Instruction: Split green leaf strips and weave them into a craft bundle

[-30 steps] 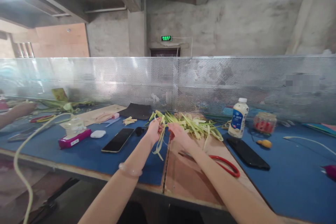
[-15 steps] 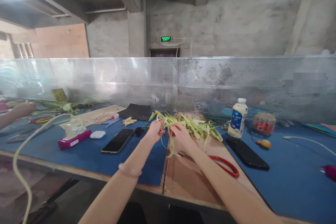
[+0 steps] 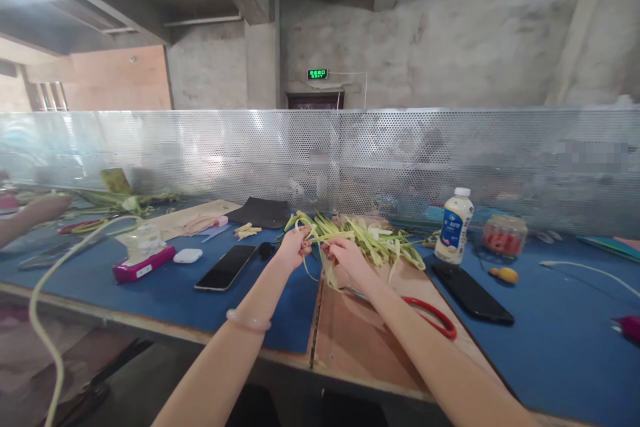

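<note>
My left hand point(image 3: 294, 248) is closed on a thin pale green strip of husk, which loops above and below the fingers. Close beside it, my right hand point(image 3: 346, 259) pinches the strips too, thumb and fingers together. Behind and right of both hands lies a loose pile of yellow-green husk strips point(image 3: 373, 240) on a wooden board point(image 3: 360, 347). Under my right forearm are scissors with red handles point(image 3: 430, 317), partly hidden. The exact ends of the strips between my fingers are too small to make out.
Left of my hands lie a phone point(image 3: 226, 268), a white earphone case point(image 3: 188, 256) and a magenta box point(image 3: 145, 264). A bottle point(image 3: 453, 227), a black phone point(image 3: 473, 293) and a jar point(image 3: 504, 237) stand right. A perforated metal screen point(image 3: 240, 153) runs behind. Another person's hand point(image 3: 47, 207) shows far left.
My right hand has shifted slightly, its fingers curling more, and the pale strip hanging beneath it shows less. My left hand stays nearly in place.
</note>
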`<state>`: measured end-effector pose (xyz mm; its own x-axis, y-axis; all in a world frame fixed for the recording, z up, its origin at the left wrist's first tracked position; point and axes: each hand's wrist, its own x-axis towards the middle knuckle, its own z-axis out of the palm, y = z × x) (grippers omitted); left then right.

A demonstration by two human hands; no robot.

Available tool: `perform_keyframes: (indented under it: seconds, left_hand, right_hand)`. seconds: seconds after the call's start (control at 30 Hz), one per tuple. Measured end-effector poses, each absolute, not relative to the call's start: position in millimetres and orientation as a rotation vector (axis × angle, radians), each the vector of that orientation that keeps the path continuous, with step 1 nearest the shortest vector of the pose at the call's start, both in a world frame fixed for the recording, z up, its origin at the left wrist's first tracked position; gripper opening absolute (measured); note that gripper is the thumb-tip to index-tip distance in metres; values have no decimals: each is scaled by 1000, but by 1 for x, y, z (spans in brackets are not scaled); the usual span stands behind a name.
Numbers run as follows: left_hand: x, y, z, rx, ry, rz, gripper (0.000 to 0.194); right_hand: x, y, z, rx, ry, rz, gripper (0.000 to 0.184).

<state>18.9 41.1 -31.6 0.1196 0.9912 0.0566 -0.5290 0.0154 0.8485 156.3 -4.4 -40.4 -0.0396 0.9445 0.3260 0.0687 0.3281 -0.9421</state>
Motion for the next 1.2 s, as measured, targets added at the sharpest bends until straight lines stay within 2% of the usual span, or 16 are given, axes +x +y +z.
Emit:
perform_keyframes:
  seconds: [0.17,0.3,0.43,0.6,0.77,1.0,1.1,1.2]
  left_hand:
    - [16,43,-30,828,670,1407,7]
    - [17,42,-29,814,636,1389,15]
    - [20,38,-27,802,624,1272,12]
    - [20,35,-25,756,595,1076,16]
    - [19,33,-24,740,503,1028,18]
    - [20,27,-23,713,464,1037,17]
    - [21,26,-23,704,464,1065,17]
    - [22,27,-22,690,473,1113,17]
  right_hand:
    - [158,-7,-39,-1025,-1394,967,21]
    - [162,-2,-37,-1040,-1312,902,22]
    - [168,4,-38,-1037,-1286,839,17]
    - [172,9,-41,-1074,-1310,803,23]
    - [172,9,-39,-1117,-1370,733,26]
    - [176,6,-37,-1195,-1448,411,25]
    - [177,7,-41,-1272,-1455,264,18]
    - [173,6,-41,-1266,-1477,88,28]
